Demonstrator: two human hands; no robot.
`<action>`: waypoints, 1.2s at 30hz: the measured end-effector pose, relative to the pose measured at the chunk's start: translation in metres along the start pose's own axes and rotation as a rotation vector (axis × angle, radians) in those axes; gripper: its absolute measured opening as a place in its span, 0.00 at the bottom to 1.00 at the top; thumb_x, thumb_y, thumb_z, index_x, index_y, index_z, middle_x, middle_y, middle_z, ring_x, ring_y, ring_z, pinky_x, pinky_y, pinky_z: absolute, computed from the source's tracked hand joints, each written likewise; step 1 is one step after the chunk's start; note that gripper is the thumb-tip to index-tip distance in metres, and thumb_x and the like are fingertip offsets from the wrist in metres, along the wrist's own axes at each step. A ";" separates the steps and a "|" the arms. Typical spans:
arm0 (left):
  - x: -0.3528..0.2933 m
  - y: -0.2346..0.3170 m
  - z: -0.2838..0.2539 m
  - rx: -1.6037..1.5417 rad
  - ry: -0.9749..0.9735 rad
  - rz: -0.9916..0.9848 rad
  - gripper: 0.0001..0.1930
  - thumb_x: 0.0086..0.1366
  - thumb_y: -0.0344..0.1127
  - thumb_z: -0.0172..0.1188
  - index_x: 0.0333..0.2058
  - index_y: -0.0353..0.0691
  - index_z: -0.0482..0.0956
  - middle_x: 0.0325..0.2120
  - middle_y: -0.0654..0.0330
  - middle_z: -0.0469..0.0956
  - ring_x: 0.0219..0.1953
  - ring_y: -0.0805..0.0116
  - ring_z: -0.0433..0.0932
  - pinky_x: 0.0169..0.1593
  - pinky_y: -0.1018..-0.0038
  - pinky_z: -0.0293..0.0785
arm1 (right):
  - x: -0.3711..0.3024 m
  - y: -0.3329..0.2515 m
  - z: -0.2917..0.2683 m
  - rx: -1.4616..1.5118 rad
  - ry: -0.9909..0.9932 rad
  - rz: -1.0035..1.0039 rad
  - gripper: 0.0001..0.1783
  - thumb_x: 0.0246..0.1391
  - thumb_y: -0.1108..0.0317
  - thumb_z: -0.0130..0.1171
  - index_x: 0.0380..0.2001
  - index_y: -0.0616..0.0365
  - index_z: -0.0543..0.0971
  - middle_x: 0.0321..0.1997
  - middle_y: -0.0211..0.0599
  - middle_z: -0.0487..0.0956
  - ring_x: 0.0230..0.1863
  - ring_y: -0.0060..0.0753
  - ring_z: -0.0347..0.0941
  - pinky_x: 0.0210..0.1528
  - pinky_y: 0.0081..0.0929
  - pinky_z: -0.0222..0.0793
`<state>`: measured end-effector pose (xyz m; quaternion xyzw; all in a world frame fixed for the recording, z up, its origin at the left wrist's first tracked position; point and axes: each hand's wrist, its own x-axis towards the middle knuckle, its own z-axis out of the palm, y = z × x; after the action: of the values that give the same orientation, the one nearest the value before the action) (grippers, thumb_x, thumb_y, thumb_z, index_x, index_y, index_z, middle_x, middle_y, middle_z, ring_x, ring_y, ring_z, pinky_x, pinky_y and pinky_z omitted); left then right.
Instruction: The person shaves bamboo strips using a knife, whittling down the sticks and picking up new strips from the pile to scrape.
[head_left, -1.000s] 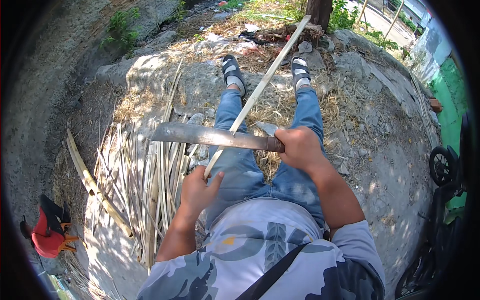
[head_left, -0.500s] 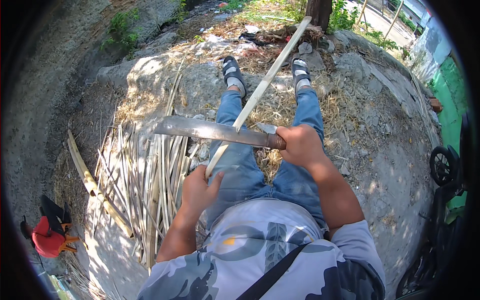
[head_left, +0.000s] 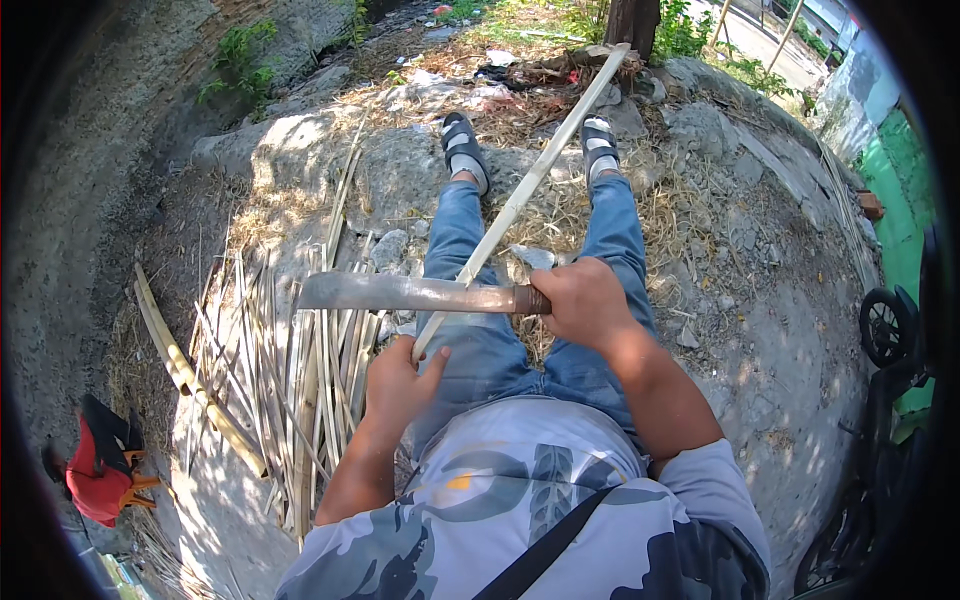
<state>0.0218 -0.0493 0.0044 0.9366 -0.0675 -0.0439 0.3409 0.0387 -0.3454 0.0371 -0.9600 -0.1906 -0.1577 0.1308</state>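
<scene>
A long pale bamboo strip (head_left: 535, 172) slants up and to the right between my outstretched legs. My left hand (head_left: 403, 375) is closed round its near end, thumb along the side. In my right hand (head_left: 590, 305) is the dark handle of a machete (head_left: 390, 292), fingers wrapped round it. The broad blade lies crosswise over the strip, its tip pointing left, and meets the strip a short way beyond my left hand. The strip's far end reaches toward a tree trunk.
Left of my legs lies a pile of split bamboo strips (head_left: 310, 390), with a thicker bamboo piece (head_left: 190, 375) beside it. Farther left is a small stool with red cloth (head_left: 95, 475). A tree trunk (head_left: 632, 28) stands ahead; a parked motorbike (head_left: 885, 400) is at the right.
My right hand and the machete have moved nearer to me and slightly left along the strip. The strip's far end has dipped a little. My left hand stays nearly in place.
</scene>
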 end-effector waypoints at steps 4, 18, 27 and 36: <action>-0.007 0.001 -0.005 -0.032 0.039 0.038 0.23 0.61 0.52 0.70 0.30 0.33 0.79 0.16 0.51 0.75 0.19 0.53 0.76 0.26 0.61 0.70 | -0.003 0.017 0.001 0.038 0.046 0.049 0.10 0.36 0.68 0.67 0.26 0.52 0.77 0.22 0.40 0.78 0.27 0.51 0.77 0.32 0.46 0.71; -0.007 -0.001 0.018 -0.105 0.039 -0.014 0.24 0.60 0.53 0.70 0.26 0.36 0.72 0.13 0.59 0.68 0.17 0.66 0.67 0.24 0.66 0.65 | -0.003 -0.004 0.011 0.106 -0.010 0.160 0.13 0.38 0.67 0.67 0.31 0.53 0.78 0.21 0.43 0.79 0.26 0.54 0.78 0.30 0.48 0.73; -0.008 0.011 0.012 -0.159 0.000 -0.014 0.23 0.61 0.51 0.70 0.27 0.36 0.73 0.14 0.60 0.68 0.17 0.70 0.65 0.24 0.68 0.64 | -0.006 0.000 0.004 0.161 -0.023 0.104 0.13 0.36 0.66 0.69 0.29 0.52 0.78 0.21 0.41 0.78 0.26 0.53 0.77 0.30 0.48 0.73; -0.001 0.010 -0.002 -0.087 -0.034 0.105 0.19 0.61 0.46 0.71 0.37 0.35 0.80 0.16 0.62 0.67 0.19 0.72 0.64 0.25 0.69 0.62 | 0.002 0.001 -0.001 -0.066 -0.063 -0.098 0.15 0.28 0.66 0.69 0.25 0.50 0.77 0.21 0.32 0.79 0.26 0.40 0.79 0.34 0.38 0.72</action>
<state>0.0201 -0.0552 0.0122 0.9152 -0.1205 -0.0445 0.3820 0.0410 -0.3455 0.0385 -0.9578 -0.2361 -0.1400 0.0852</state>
